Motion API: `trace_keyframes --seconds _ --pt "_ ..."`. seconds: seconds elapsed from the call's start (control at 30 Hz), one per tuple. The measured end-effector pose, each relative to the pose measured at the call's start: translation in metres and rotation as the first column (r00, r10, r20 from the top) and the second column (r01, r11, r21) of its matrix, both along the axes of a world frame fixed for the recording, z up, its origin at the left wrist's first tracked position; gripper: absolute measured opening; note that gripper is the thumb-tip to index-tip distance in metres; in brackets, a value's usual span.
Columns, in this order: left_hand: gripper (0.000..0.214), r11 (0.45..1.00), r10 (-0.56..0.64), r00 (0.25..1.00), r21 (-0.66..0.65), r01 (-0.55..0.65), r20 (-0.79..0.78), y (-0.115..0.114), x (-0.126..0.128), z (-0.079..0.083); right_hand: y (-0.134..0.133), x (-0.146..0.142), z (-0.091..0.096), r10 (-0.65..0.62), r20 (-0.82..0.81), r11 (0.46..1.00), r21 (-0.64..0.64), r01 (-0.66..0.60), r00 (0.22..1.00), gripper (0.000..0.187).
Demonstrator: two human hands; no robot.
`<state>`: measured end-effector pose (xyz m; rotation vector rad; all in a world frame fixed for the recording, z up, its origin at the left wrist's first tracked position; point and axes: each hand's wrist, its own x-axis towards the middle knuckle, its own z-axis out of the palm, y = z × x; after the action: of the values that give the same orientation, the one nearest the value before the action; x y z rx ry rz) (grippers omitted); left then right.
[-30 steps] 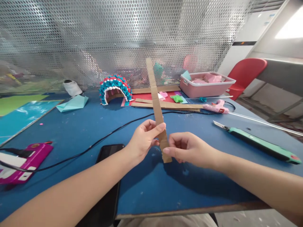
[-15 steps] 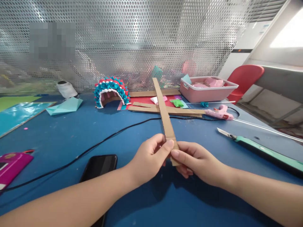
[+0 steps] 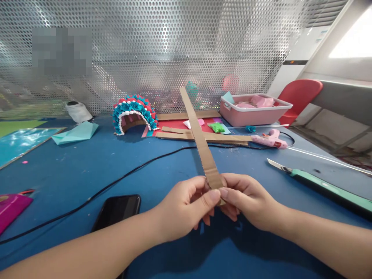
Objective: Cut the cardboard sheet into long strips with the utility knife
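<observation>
A long brown cardboard strip (image 3: pixel 197 133) rises away from me over the blue table (image 3: pixel 72 174). Its near end is pinched between my left hand (image 3: pixel 186 207) and my right hand (image 3: pixel 247 199), thumbs on top, both closed on it. The two hands touch each other just above the table's near middle. The strip's far end points up toward the perforated metal screen.
A black phone (image 3: pixel 116 211) and a black cable (image 3: pixel 124 176) lie left of my hands. A green utility knife (image 3: pixel 328 188), pink glue gun (image 3: pixel 269 139) and pink tray (image 3: pixel 255 106) are right. A teal-and-red paper arch (image 3: pixel 133 112), cardboard strips (image 3: pixel 180 135) and a magenta object (image 3: pixel 11 207) sit further off.
My hands have come nearer to me and closer together on the strip's end. The strip has tilted lower than a second ago, then lifted slightly.
</observation>
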<state>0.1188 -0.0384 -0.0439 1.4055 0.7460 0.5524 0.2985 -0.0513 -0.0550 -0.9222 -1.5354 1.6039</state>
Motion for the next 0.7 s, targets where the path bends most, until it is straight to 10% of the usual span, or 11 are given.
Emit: trace_keyframes --seconds 0.27,0.7 --pt "0.034 0.994 0.076 0.997 -0.084 -0.075 0.02 0.0 0.009 -0.001 0.009 -0.007 -0.006 -0.066 -0.182 0.976 -0.215 0.026 0.981 0.02" --pt "0.023 0.975 0.031 0.997 -0.219 -0.047 -0.075 -0.005 0.005 0.008 0.005 -0.002 -0.002 0.042 -0.009 0.994 -0.097 -0.043 0.999 0.035"
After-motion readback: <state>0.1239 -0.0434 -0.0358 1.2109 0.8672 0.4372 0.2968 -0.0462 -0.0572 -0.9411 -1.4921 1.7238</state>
